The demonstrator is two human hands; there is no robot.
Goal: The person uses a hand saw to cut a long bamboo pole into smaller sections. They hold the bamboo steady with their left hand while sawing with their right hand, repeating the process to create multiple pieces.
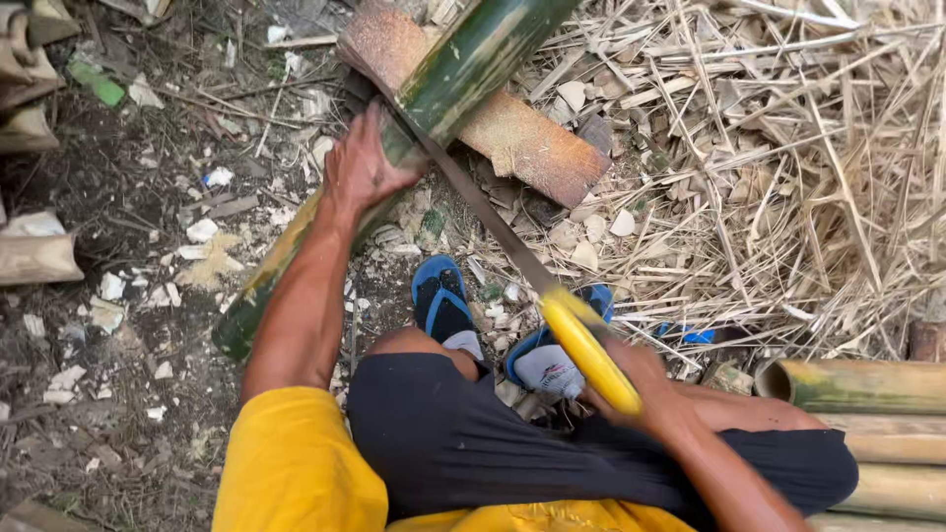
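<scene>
1. The green bamboo pole [448, 84] is the biggest thing here. It slopes from the ground at the lower left up across a worn wooden block [512, 133] and out of the top of the view. It lies under and beyond the left hand, with its low end near a yellow sleeve [286, 463].

2. Just past both hands, to the right, lies a deep heap of dry bamboo strips [788, 167]. More cut bamboo lengths [867, 384] are stacked close beside the right forearm.

3. A long dark blade [488, 222] runs from the right hand up to the pole, and its far end meets the green skin just beside the left hand. I judge that closeness to be the main risk: if the blade skids on the smooth round skin, it would run toward those fingers.

4. The left hand [365, 167] is wrapped over the pole and clamped on it to steady it. If that hold loosens, the pole could roll on the block and throw the cut off line.

5. The right hand [641, 379] is closed around the blade's yellow handle [589, 350].

6. Two feet in blue sandals [441, 300] sit directly below the blade, between the hands. A blade that slips or drops would come down on them.
</scene>
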